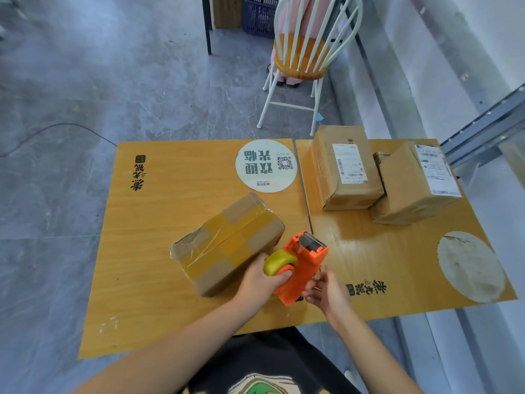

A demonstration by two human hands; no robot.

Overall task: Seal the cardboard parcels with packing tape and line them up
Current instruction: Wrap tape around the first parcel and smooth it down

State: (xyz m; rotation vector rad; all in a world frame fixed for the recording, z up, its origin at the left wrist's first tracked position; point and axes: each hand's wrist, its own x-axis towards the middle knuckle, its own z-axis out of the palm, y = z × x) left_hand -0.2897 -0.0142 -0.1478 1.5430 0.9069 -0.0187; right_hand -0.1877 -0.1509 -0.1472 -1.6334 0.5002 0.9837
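An orange tape dispenser point(301, 265) with a yellowish tape roll point(278, 261) is held just above the wooden table point(147, 280). My left hand point(260, 280) grips it at the roll side. My right hand point(326, 291) pinches its lower right edge. Right beside the dispenser, to the left, lies a cardboard parcel point(227, 243) crossed with brown tape bands. Two more parcels with white shipping labels sit at the back right: one point(345, 166) lying flat, the other point(414, 186) leaning against it.
A round white sticker point(265, 166) marks the table's middle back, a worn round patch point(470, 265) the right front. A white chair with an orange seat point(301, 61) stands behind the table, and a person in pink is beyond it. A blue crate point(260, 15) sits on the floor.
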